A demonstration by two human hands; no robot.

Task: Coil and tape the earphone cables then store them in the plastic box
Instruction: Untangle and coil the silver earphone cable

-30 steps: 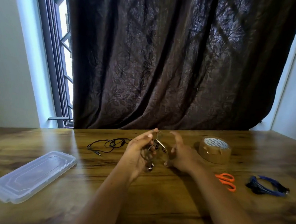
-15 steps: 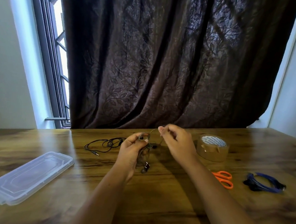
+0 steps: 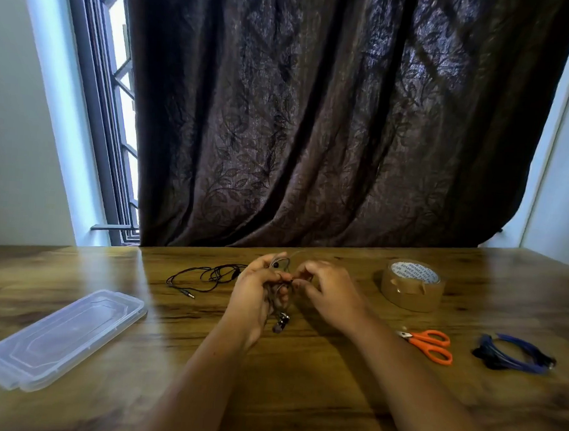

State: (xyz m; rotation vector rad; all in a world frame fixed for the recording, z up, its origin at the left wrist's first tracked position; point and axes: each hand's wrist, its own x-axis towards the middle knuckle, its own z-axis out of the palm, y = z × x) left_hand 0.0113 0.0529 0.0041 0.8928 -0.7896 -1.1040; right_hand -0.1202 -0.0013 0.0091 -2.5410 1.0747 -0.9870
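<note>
Wooden table [image 3: 299, 383]: left hand [image 3: 255, 293] grips coiled earphone cable [image 3: 278, 315]; right hand [image 3: 331, 295] pinches its strand, hands touching

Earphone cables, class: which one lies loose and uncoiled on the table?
The black cable, sprawled beside the left hand; the blue cable is bundled, and the right hand helps hold the third cable.

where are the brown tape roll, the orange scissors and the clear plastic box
brown roll of packing tape [image 3: 411, 296]: head view, on its brown outer side wall
orange-handled scissors [image 3: 417, 340]: head view, on the orange handle near the pivot
clear flat plastic box [image 3: 66, 335]: head view, middle of its top face
</note>
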